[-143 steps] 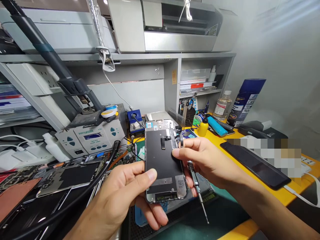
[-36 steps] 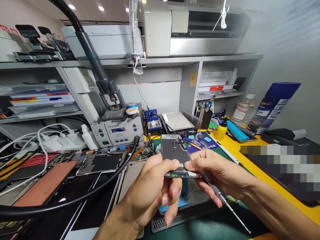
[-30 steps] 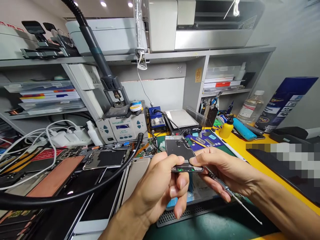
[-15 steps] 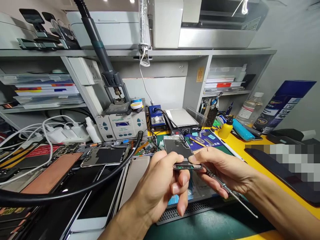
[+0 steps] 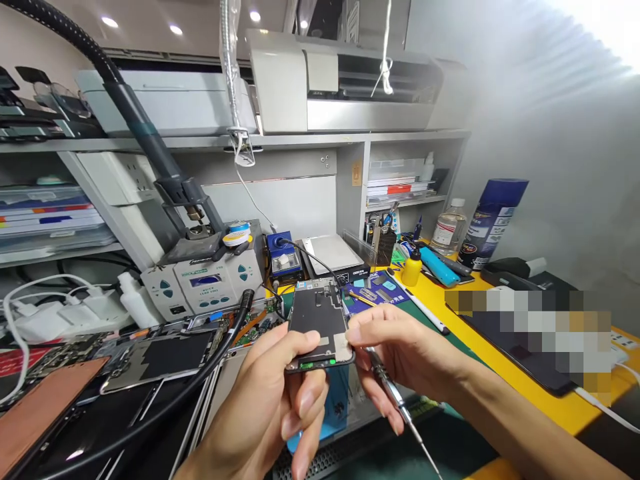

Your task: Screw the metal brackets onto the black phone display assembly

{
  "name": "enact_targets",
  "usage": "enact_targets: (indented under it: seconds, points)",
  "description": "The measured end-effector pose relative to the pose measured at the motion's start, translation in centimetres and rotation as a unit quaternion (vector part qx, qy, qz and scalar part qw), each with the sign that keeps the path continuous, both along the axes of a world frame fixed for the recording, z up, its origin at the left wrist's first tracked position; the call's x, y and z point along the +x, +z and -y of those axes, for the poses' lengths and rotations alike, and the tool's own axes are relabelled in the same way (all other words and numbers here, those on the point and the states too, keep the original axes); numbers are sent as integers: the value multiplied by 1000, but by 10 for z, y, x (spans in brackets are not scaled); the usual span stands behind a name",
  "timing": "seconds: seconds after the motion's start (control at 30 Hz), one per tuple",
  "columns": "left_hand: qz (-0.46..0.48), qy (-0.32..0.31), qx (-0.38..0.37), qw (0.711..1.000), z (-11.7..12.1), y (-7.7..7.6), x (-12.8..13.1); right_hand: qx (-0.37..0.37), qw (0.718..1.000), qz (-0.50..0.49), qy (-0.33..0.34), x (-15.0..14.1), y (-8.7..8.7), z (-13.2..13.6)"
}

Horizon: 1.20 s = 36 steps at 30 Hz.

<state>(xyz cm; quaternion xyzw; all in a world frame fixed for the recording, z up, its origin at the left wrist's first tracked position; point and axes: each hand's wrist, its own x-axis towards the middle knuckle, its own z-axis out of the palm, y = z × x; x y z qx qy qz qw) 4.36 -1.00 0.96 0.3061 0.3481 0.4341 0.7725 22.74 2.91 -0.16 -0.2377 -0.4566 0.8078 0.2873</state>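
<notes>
Near centre, the left hand (image 5: 260, 383) pinches a flat, matte-black phone panel (image 5: 313, 320); the right hand (image 5: 405, 343) grips a slim metal screwdriver (image 5: 393, 390); green mat (image 5: 465, 433) below, grey shelving (image 5: 352, 200) far.

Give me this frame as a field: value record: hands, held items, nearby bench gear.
left hand: grips phone screen assembly, thumb on top
right hand: holds screwdriver, thumb at the assembly's right edge
screwdriver shaft: angled down, reaching the picture's bottom edge
rear left: rework station
rear right: yellow bottle, aerosol can
right: black phone, partly pixelated
</notes>
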Motion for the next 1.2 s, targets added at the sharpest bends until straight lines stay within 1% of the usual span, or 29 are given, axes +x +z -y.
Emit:
enact_targets:
  seconds: [0.17,0.37,0.47,0.67,0.77,0.83,0.97,1.07,1.2]
  points:
    - [-12,13,6,1000,1,2,1,-7,1000,-21,-4,-1,-4,-1]
    - [-20,25,-4,999,-2,3,-2,-3,998,-37,-47,1,-3,-3]
    - [-36,37,-9,999,-3,4,-3,5,996,-34,-79,7,2,-6]
    - [-123,120,9,985,-8,5,-6,46,981,-34,-184,17,17,-8]
    - [-169,154,52,972,-10,2,-7,76,965,-31,-248,16,19,-7]
    - [-206,158,85,962,-10,-1,-8,96,955,-26,-279,14,19,-6]
    - [-282,148,116,941,-12,-2,-7,131,946,-23,-295,12,16,-6]
    - [-360,148,154,908,-14,-2,-7,155,940,-6,-305,12,13,-8]
    - [-437,174,183,863,-15,-2,-9,182,922,9,-342,7,5,-9]
